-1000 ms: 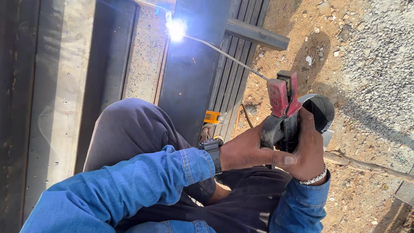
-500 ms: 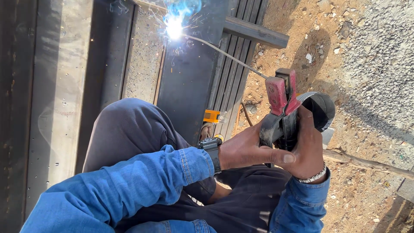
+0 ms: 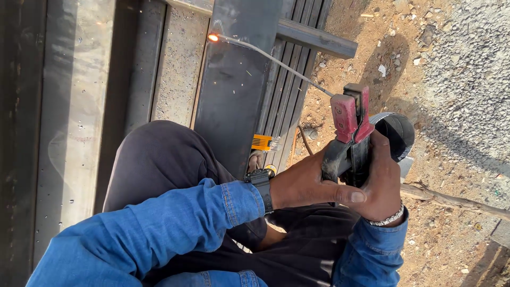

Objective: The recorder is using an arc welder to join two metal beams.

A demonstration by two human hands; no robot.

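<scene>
Gripping: the red welding clamp (image 3: pixel 350 135) is clasped by both hands, left hand (image 3: pixel 308 183) and right hand (image 3: pixel 380 178) closed around its handle, likely for steadiness.
Rod: the welding rod (image 3: pixel 271 57) is held by the clamp, its glowing tip (image 3: pixel 213 38) reaching away to the dark steel beam (image 3: pixel 239 79).
Beyond clamp: gravel (image 3: pixel 467 69).

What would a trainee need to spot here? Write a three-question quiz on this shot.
1. True or false: only the left hand grips the red and black electrode holder.
2. Which wrist wears the silver bracelet? A) left B) right C) neither
3. Fill in: the welding rod ends in a glowing ___ tip at the dark steel beam.
Key: 1 false, the right hand grips it too; 2 B; 3 orange.
</scene>
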